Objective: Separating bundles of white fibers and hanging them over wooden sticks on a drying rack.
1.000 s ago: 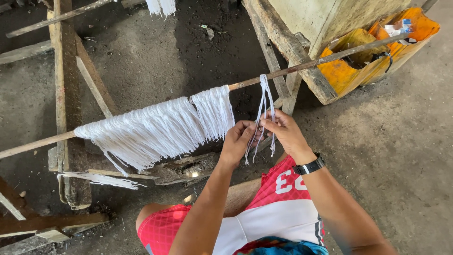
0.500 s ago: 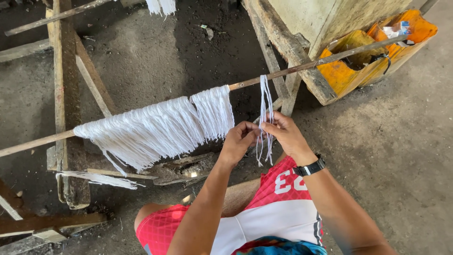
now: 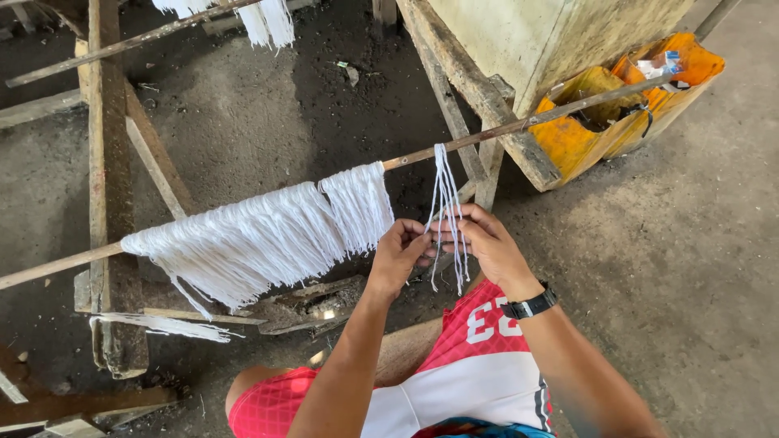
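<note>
A long thin wooden pole (image 3: 487, 132) runs across the view, slanting up to the right. A dense row of white strings (image 3: 260, 235) hangs over its left half. A separate small bundle of white strings (image 3: 446, 212) hangs from the pole further right. My left hand (image 3: 399, 253) and my right hand (image 3: 485, 243) meet at this bundle, both pinching its strands about halfway down. A black watch sits on my right wrist. I sit below the pole in red and white shorts.
A wooden frame (image 3: 109, 162) with slanted braces stands at left on dark dirt ground. A cut-open orange container (image 3: 584, 138) lies at upper right beside a pale concrete block (image 3: 535, 40). More white strings (image 3: 260, 20) hang from a second pole at the top. Loose white strands (image 3: 162, 326) lie low left.
The camera has shifted slightly. My hands stay on the small bundle, fingers working its strands a little lower and closer together.
</note>
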